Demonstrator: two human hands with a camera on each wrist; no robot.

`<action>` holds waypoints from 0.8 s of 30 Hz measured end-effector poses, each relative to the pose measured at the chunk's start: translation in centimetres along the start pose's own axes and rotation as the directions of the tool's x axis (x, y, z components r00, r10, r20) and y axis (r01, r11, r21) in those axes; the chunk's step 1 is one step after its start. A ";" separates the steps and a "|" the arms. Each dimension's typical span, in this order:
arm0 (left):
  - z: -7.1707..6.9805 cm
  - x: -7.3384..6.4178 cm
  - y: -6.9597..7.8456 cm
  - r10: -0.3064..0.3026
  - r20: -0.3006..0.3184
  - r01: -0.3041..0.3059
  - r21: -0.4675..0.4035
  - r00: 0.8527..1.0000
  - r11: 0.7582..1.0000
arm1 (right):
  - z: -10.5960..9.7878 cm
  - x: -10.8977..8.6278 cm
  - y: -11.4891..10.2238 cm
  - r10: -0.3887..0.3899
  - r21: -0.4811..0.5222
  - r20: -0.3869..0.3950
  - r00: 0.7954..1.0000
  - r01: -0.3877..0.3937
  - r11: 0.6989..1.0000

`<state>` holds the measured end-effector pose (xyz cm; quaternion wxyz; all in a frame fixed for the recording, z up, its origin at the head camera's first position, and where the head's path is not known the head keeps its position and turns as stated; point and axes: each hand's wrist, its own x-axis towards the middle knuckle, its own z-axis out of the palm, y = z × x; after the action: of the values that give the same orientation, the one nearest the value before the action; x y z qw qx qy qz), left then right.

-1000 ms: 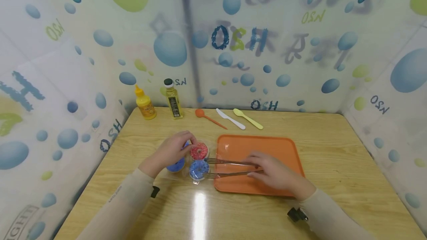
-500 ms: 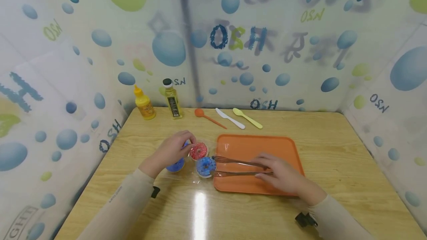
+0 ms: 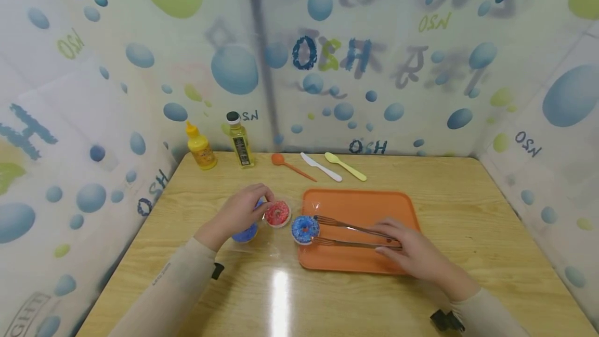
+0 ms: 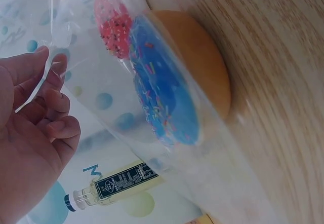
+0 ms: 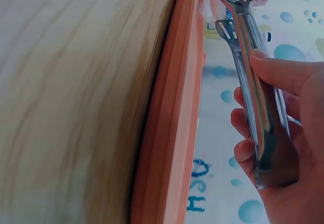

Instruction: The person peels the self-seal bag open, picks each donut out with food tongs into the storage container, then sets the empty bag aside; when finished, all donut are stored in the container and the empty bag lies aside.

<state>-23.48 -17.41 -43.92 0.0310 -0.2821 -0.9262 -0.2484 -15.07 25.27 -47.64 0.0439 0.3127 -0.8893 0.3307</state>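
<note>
Behind the tray point(image 3: 365, 205), the knife point(image 3: 321, 167) lies between two spoons point(image 3: 347, 166)

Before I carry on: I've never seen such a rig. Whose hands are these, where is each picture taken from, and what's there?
There's no machine: these are a person's bare hands. The wide picture comes from a head camera, the others from a camera on each wrist. The left hand pinches clear plastic wrapping near a red donut and a partly hidden blue donut. The right hand holds metal tongs, with another blue donut at their tips, by the left edge of the orange tray. Toward the table's far side are a yellow squeeze bottle, a bottle of yellowish liquid, an orange spoon, a white knife and a yellow spoon.
</note>
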 end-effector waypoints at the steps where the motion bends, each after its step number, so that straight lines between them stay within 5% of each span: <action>1: 0.0 0.0 0.0 -0.007 0.001 0.007 0.000 1.000 1.000 | -0.2 -0.3 0.1 0.013 0.000 -0.004 1.000 -0.013 1.000; 24: 0.6 -0.1 -0.2 -0.049 0.018 0.049 -0.003 0.999 0.999 | -3.9 -5.4 4.1 0.092 -0.099 -0.168 0.982 -0.110 0.989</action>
<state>-23.41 -17.33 -44.53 0.0163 -0.2614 -0.9326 -0.2482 -13.71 32.93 -48.45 0.1164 0.2363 -0.9141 0.3083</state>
